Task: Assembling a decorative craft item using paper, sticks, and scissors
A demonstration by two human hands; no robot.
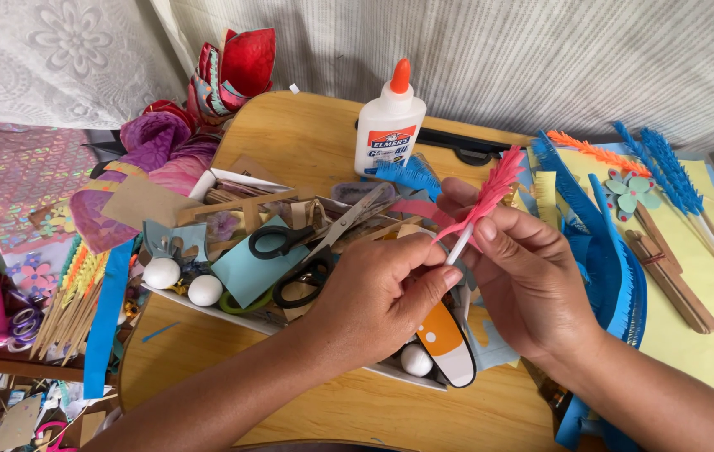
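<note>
My left hand (378, 289) pinches the lower end of a thin white stick (458, 245) between thumb and fingers. My right hand (524, 272) holds the same stick higher up, where a strip of pink fringed paper (491, 191) is wound around it and fans out at the top. Both hands hover over a white tray (206, 177) full of craft bits. Black-handled scissors (303, 251) lie in that tray just left of my left hand. An orange and white tool (445, 343) sits under my left hand.
A white glue bottle (389, 125) with an orange cap stands at the back of the round wooden table (307, 134). Blue fringed sticks (667, 172), wooden sticks (667, 268) and a paper flower (631, 191) lie on yellow paper at right. White foam balls (183, 280), coloured papers and skewers crowd the left.
</note>
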